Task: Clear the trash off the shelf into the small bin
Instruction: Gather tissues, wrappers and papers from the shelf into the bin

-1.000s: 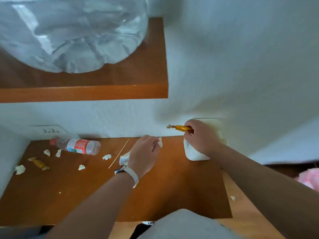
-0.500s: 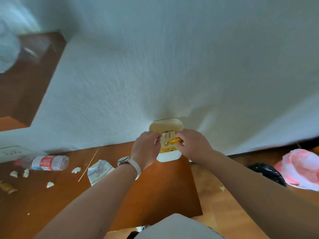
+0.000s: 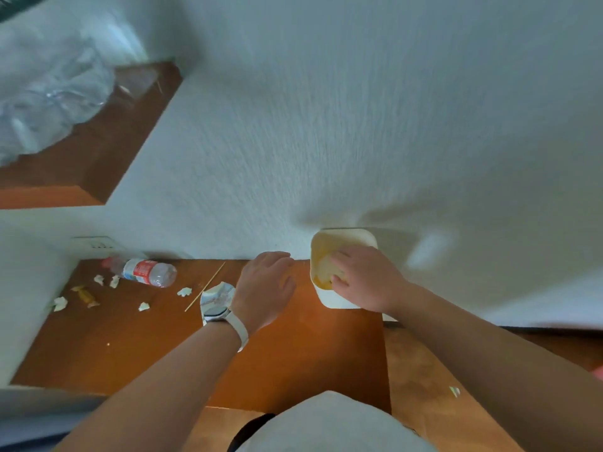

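Several scraps [image 3: 184, 291], a wrapper [image 3: 85, 295], stick [image 3: 205, 287] and bottle [image 3: 146, 272] lie on the shelf [image 3: 293, 370], left of the bin [image 3: 336, 301]; all likely light, scraps pinchable, bottle rollable, best clasped mid-body. Right grip [image 3: 365, 278] rests open-fingered inside the bin; left grip [image 3: 266, 285] hovers, contents indiscernible.

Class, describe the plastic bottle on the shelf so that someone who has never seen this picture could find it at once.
Look at the lower wooden shelf, along its back edge where it meets the white wall. The bottle lies on its side there, towards the left. It is the only clear thing with a red and white label, far larger than the paper scraps around it.
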Tool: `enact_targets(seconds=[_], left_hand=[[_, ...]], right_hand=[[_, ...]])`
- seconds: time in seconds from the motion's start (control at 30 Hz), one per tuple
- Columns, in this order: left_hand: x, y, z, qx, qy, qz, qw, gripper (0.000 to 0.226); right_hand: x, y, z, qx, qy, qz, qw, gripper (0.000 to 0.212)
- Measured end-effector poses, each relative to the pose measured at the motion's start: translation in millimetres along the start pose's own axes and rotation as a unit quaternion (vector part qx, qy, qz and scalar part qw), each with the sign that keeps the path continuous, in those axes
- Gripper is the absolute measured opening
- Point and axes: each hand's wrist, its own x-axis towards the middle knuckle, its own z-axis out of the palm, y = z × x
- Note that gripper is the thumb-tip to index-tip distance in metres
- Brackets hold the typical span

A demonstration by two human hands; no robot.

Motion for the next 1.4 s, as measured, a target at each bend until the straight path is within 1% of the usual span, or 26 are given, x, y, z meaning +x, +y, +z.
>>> enact_targets(seconds=[0.17, 0.27, 0.4, 0.53, 0.7, 0.9, 1.07, 1.17, 1.33, 1.4], left_hand=[[-29, -40, -16, 0.052, -0.015, -0.039, 0.998, 0.045], [-48, -67, -23, 0.076, -0.012, -0.060, 0.995, 0.049], [-73, -109, -25, 0.101, -0.038, -0.101, 0.989, 0.053], [-93, -156, -25, 0.110, -0.050, -0.124, 0.985, 0.051], [-113, -227, -23, 0.094, -0.068, -0.150, 0.982, 0.049], [-112, -302, -10, 0.073, -0.096, -0.130, 0.984, 0.049], [-94, -338, 6, 0.072, -0.123, -0.061, 0.988, 0.048], [-79, -348, 16, 0.058, -0.133, -0.037, 0.989, 0.048], [-67, -351, 32, 0.021, -0.155, -0.006, 0.988, 0.075], [-65, -354, 37, 0.004, -0.171, 0.008, 0.985, 0.081]], right_hand=[[27, -32, 5, -0.034, 0.023, -0.082, 0.996, 0.038], [40, -60, 10, -0.045, 0.008, -0.115, 0.992, 0.048], [56, -94, 22, -0.069, -0.021, -0.159, 0.985, 0.057], [73, -126, 45, -0.104, -0.048, -0.165, 0.980, 0.058], [94, -172, 70, -0.135, -0.053, -0.147, 0.978, 0.057], [122, -221, 107, -0.155, -0.077, -0.109, 0.979, 0.053], [149, -258, 133, -0.166, -0.083, -0.079, 0.979, 0.048], [163, -273, 145, -0.178, -0.098, -0.072, 0.977, 0.043], [191, -286, 160, -0.200, -0.134, -0.081, 0.967, 0.038], [204, -287, 167, -0.212, -0.150, -0.079, 0.963, 0.036]])
